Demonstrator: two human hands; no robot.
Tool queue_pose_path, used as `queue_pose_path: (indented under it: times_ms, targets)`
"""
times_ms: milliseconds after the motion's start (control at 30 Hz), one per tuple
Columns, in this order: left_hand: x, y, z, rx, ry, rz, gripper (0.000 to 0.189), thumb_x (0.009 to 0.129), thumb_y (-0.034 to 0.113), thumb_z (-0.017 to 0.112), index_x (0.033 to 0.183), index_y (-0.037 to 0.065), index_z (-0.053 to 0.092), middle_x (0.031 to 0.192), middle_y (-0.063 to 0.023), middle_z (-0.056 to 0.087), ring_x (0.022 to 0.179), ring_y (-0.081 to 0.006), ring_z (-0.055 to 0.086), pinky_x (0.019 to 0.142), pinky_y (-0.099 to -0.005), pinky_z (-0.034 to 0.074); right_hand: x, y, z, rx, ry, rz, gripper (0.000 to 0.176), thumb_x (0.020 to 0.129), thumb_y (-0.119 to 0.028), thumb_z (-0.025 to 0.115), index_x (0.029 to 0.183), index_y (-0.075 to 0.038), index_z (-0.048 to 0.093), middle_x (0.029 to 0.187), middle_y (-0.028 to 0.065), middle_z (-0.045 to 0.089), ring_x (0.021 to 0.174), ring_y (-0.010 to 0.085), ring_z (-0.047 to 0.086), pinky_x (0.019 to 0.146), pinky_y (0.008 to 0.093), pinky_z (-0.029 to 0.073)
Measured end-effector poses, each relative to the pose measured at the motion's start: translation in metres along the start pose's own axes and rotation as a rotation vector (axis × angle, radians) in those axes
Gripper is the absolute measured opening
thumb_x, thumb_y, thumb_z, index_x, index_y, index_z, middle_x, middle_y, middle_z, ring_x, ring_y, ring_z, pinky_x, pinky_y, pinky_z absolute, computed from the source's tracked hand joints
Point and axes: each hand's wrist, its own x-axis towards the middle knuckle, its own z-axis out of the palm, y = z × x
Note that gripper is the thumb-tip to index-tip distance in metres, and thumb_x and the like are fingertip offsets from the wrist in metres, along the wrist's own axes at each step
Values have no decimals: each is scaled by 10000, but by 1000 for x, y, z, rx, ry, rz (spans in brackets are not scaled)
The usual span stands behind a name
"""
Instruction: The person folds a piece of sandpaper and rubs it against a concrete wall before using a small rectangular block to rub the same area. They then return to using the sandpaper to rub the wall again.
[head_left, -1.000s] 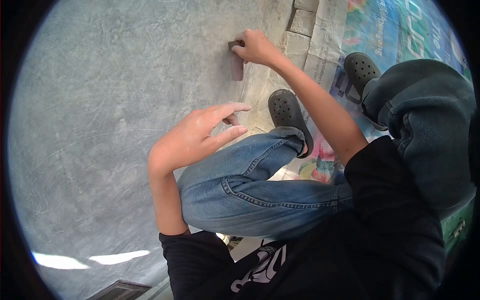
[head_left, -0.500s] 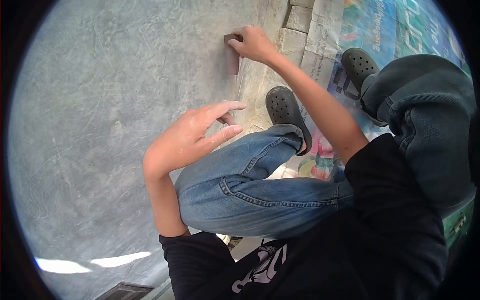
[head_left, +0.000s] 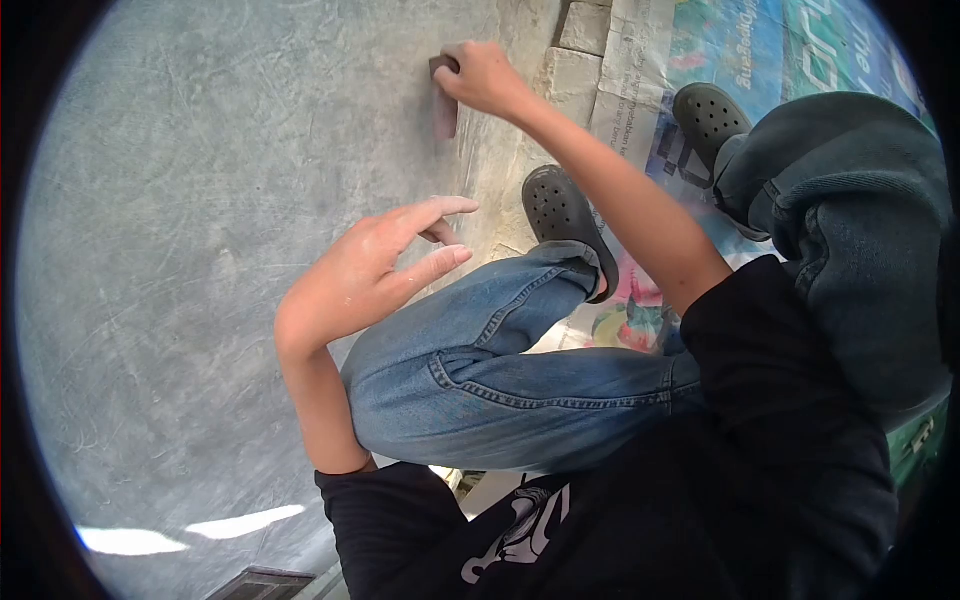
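My right hand (head_left: 487,78) is closed around the upper end of a brown, flat rectangular piece of sandpaper (head_left: 445,115). The sandpaper lies against the grey plastered wall (head_left: 230,230), close to its lower edge, and my fingers hide part of it. Dusted with pale powder, my left hand (head_left: 375,260) is held over my bent knee with thumb and fingers apart. Nothing is in it, and the wall is behind it.
Pale blocks (head_left: 575,80) line the foot of the wall. A printed banner sheet (head_left: 640,90) covers the ground under my dark clogs (head_left: 560,210). A dark framed object (head_left: 262,583) is at the bottom left, near bright sunlight patches (head_left: 245,522).
My right hand and the sandpaper have shifted slightly left and up in view. The whole scene has drifted a little left too, and my left hand keeps its pose.
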Motion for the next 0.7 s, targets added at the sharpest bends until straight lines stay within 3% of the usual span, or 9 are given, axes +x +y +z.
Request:
queue_pose_path:
  times_ms: [67, 200, 267, 500, 600, 700]
  targets:
    - [0, 1, 0, 7, -8, -2, 395, 884, 243, 564, 1236, 68, 533, 901, -105, 635, 881, -206, 608, 808, -335, 467, -4, 9, 9, -56, -86, -24, 213, 711, -156, 533, 724, 29, 636, 710, 227, 619, 688, 389, 614, 669, 429, 494]
    - [2, 1, 0, 8, -13, -22, 393, 886, 242, 563, 1238, 71, 532, 904, -104, 634, 877, -205, 607, 814, -334, 463, -2, 1, 0, 92, 40, 22, 228, 739, -178, 544, 761, 39, 611, 684, 229, 597, 648, 384, 590, 621, 407, 475]
    - [2, 0, 0, 9, -27, -25, 395, 887, 244, 562, 1241, 72, 529, 906, -104, 633, 880, -207, 607, 815, -335, 462, 2, 4, 1, 11, -126, 21, 234, 737, -185, 548, 761, 40, 607, 693, 232, 597, 658, 387, 588, 629, 408, 472]
    - [2, 0, 0, 17, -7, -6, 400, 886, 249, 562, 1240, 66, 529, 904, -102, 631, 879, -207, 600, 811, -334, 458, 1, 12, 8, -8, -69, -56, 242, 729, -198, 559, 765, 34, 614, 695, 222, 603, 658, 381, 592, 627, 408, 471]
    - [2, 1, -2, 13, -9, -5, 401, 886, 249, 562, 1240, 66, 529, 903, -101, 631, 877, -206, 599, 810, -333, 457, 4, 3, -1, 16, -134, -16, 234, 728, -196, 562, 766, 27, 621, 697, 221, 606, 658, 380, 594, 630, 411, 474]
    - [1, -3, 1, -6, -2, 2, 403, 886, 249, 562, 1243, 66, 526, 903, -100, 630, 877, -204, 598, 811, -332, 456, 2, 2, 2, 22, -23, 23, 224, 729, -188, 558, 756, 23, 627, 684, 220, 604, 647, 374, 597, 626, 413, 477]
